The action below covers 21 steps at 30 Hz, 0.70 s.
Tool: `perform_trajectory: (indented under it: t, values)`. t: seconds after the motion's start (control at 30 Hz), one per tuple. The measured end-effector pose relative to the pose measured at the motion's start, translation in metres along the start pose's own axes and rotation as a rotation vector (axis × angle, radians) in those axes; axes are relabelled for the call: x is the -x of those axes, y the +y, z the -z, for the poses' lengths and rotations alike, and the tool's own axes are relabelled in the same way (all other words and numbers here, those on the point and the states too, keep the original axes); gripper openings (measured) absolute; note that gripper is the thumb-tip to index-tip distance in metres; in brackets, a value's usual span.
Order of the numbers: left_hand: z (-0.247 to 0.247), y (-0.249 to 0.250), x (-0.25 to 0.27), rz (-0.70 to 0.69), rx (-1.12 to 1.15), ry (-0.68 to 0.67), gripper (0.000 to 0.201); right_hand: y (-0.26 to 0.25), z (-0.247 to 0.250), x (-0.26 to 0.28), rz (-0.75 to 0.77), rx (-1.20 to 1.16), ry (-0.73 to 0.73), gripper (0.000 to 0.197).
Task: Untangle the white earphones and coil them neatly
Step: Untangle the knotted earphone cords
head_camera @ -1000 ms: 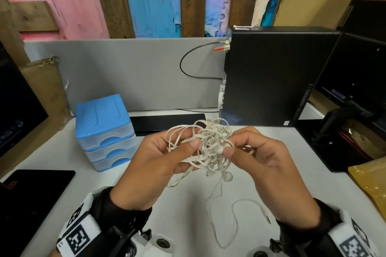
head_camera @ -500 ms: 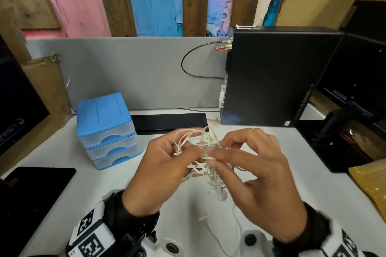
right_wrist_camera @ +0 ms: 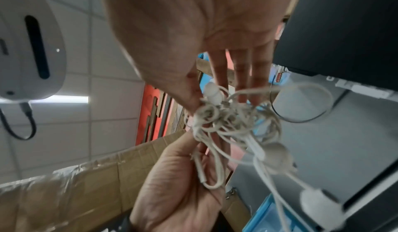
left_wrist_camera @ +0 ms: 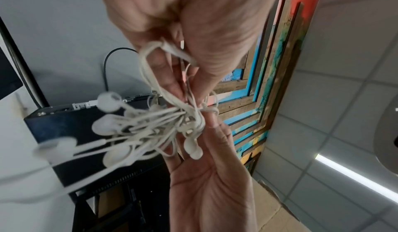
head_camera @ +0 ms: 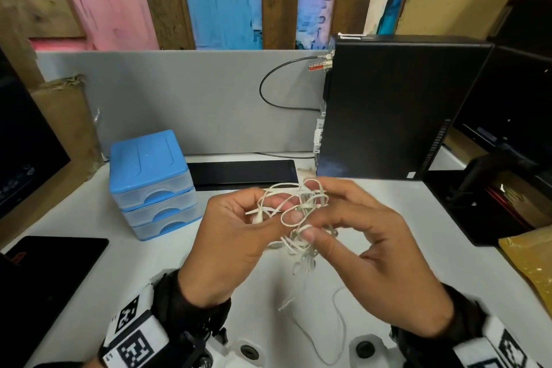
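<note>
White earphones [head_camera: 298, 218] sit as one tangled knot held in the air between both hands, above the tabletop [head_camera: 89, 278], with a loose tail of cable hanging down toward it. Left hand [head_camera: 236, 245] pinches loops on its side of the knot, fingers curled round the cable. Right hand [head_camera: 367, 251] pinches the other side between thumb and forefinger; its other fingers are spread and loosely bent.

Handling, as a guess: very light, thin, limp cable that holds no shape and slips through a loose pinch. Hard pulls would likely tighten the knot or strain the joints at the buds. Best hold is probably a free end, a bud or the plug, fed back through the loops.

Head view shows the hanging tail and the setting: blue drawer box [head_camera: 152, 182] and black computer case [head_camera: 388, 110] behind. Left wrist view alone shows several buds [left_wrist_camera: 108, 102] fanned out from a tight bunch, more than one pair by the look. Right wrist view shows the dense knot core [right_wrist_camera: 226, 120] against the thumb, blurred.
</note>
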State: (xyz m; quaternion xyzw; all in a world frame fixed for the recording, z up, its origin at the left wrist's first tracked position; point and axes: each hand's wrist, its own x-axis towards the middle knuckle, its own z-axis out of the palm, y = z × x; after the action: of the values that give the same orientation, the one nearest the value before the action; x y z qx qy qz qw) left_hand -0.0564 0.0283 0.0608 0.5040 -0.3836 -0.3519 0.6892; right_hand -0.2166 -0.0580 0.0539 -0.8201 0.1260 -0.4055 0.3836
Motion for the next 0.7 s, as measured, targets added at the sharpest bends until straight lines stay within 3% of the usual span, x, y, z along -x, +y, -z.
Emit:
perform_trajectory:
  t: [0.07,0.23,0.4,0.7]
  values:
    - [0.0007,-0.0013,0.0007,-0.024,-0.034,-0.016,0.014,0.0015,0.0001,0.0,-0.035,-0.094,-0.046,0.01]
    - [0.0014,-0.0034,0.0029,-0.088,-0.114,-0.081,0.013,0.0064,0.0056,-0.0051,-0.177,-0.354,0.083,0.001]
    - [0.0012,-0.0078,0.004,-0.174,-0.267,-0.075,0.02,0.008,0.0074,-0.0053,-0.193,-0.418,0.068,0.027]
    - [0.0076,-0.0072,0.0009,-0.221,-0.46,-0.081,0.016,-0.0001,0.0044,-0.0039,-0.201,-0.415,-0.101,0.03]
